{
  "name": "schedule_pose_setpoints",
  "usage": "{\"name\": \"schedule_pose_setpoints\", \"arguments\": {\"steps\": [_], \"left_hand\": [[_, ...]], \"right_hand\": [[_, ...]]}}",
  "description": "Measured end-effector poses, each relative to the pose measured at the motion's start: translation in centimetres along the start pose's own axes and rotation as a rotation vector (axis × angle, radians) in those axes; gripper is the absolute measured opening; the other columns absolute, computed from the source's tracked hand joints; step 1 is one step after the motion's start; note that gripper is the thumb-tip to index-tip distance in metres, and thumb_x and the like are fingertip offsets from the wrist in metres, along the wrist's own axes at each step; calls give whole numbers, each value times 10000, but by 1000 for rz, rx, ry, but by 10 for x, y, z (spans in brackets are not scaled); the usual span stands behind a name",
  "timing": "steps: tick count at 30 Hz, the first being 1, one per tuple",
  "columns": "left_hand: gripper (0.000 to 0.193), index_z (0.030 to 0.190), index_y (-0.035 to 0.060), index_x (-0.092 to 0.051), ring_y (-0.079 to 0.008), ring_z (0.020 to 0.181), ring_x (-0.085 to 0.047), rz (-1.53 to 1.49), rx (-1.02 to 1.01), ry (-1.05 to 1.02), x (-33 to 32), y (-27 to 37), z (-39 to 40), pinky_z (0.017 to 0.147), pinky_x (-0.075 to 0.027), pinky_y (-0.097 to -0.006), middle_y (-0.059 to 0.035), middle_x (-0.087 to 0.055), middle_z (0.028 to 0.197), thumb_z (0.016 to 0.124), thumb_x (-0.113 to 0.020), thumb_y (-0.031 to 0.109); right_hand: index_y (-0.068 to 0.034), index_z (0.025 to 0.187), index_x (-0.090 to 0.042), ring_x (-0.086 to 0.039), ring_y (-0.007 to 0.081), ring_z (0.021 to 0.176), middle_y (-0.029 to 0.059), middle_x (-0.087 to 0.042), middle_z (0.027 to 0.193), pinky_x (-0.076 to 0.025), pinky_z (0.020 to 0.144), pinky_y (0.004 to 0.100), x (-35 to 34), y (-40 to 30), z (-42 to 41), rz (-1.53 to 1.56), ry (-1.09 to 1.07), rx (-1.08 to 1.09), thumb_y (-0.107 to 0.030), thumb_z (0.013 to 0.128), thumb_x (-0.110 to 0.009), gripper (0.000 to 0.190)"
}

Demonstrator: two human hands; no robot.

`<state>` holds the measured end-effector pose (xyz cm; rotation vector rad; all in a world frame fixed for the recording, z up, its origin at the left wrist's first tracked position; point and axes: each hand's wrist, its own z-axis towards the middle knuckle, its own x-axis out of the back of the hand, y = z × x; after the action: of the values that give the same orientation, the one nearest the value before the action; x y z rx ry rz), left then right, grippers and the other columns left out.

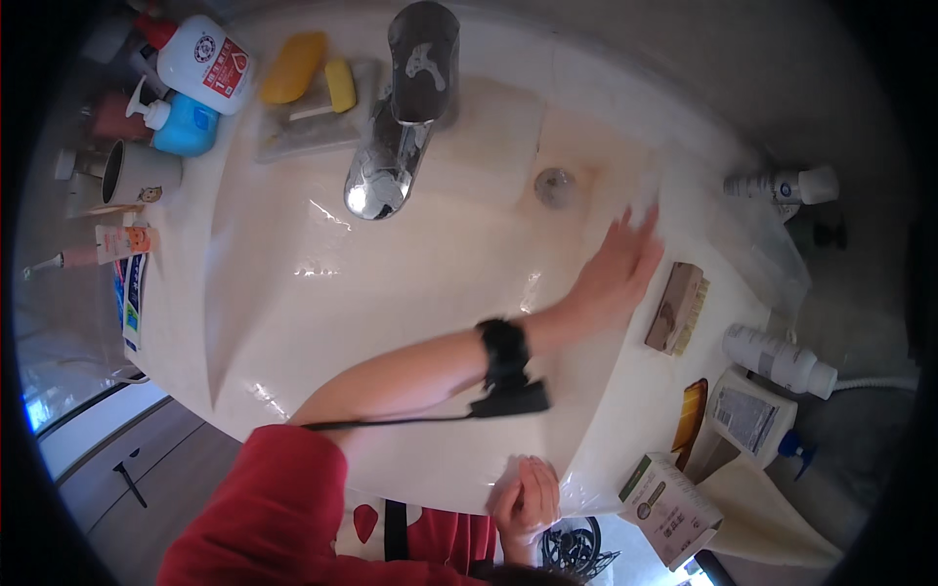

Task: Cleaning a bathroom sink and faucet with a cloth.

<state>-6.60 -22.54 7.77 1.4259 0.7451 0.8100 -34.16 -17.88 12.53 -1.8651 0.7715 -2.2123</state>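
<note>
A white washbasin [352, 315] spreads before me under a chrome tap [423, 69]. My left hand [612, 275] reaches across it to the sloping right wall, palm down. Its fingers are stretched and slightly apart, blurred at the tips, with nothing visible in them. A black strap with a cabled module [507, 366] circles that wrist. Just right of this hand, a wooden scrubbing brush [676, 308] lies on the rim. My right hand [529, 494] is loosely curled at the basin's front edge, and no object shows in it. The drain [555, 188] is beyond my left hand.
Two yellow soap bars [294, 67] [341, 86] lie by a soap dish [315, 135]. Pump bottles [205, 62] [187, 124], a cup [146, 173] and toothpaste tubes [133, 300] line the left. Bottles [769, 355] [751, 417], an amber comb [689, 417] and a carton [670, 509] stand right.
</note>
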Motion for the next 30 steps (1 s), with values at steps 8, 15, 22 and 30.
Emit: {"name": "schedule_pose_setpoints", "arguments": {"steps": [8, 15, 22, 30], "left_hand": [[619, 1367, -7, -109, -384, 1311, -83, -95, 7, 39, 18, -1, 43, 1059, -172, -379, -267, -161, 1385, 930, -205, 420], [641, 1360, -32, -37, -355, 1320, -84, -71, 73, -120, -7, -11, -57, 1055, -187, -364, -276, -158, 1383, 932, -223, 408], [635, 1350, -44, 35, -381, 1299, -134, -664, 683, -19, 2, -38, 12, 1035, -240, -402, -268, -34, 1408, 939, -262, 338], [735, 1363, -2, 15, -402, 1295, -123, -273, 171, -37, -23, -48, -19, 1058, -172, -396, -259, -40, 1412, 897, -189, 528]], "right_hand": [[47, 908, -597, -599, 340, 839, 177, -608, 877, -486, 779, 404, -2, -7, 2, 66, -17, -12, 50, 692, -508, 234], [41, 895, -618, -615, 298, 826, 147, -622, 861, -517, 744, 361, 2, 0, 3, 17, 0, -3, -9, 712, -513, 217], [41, 894, -617, -616, 295, 823, 150, -621, 865, -520, 730, 352, 0, 1, 1, 37, 11, -7, -3, 706, -517, 218], [42, 900, -617, -616, 300, 824, 146, -623, 873, -519, 730, 351, 3, -4, 3, 31, -12, -8, 9, 709, -515, 219]]}}
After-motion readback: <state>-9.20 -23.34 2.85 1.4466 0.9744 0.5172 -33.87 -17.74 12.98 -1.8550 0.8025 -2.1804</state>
